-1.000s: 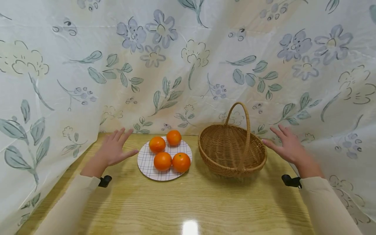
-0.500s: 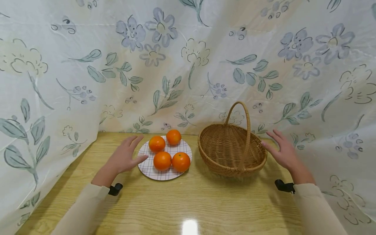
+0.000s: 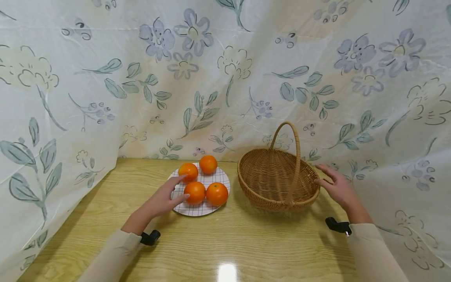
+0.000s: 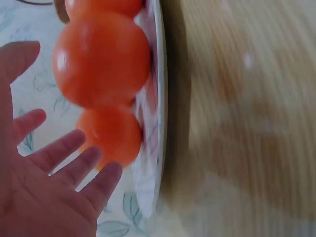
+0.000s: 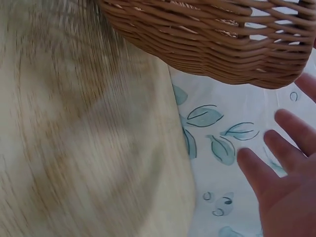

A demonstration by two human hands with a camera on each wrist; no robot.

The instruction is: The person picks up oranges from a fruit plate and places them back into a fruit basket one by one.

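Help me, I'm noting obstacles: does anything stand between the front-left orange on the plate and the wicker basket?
Yes: the front-right orange sits beside the front-left orange, in line toward the wicker basket. Beyond it come a strip of wood-grain table and the basket's raised rim.

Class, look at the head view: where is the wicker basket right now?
In the head view, the wicker basket stands right of centre on the wood-grain table, just right of the checked plate of oranges, before the floral cloth.
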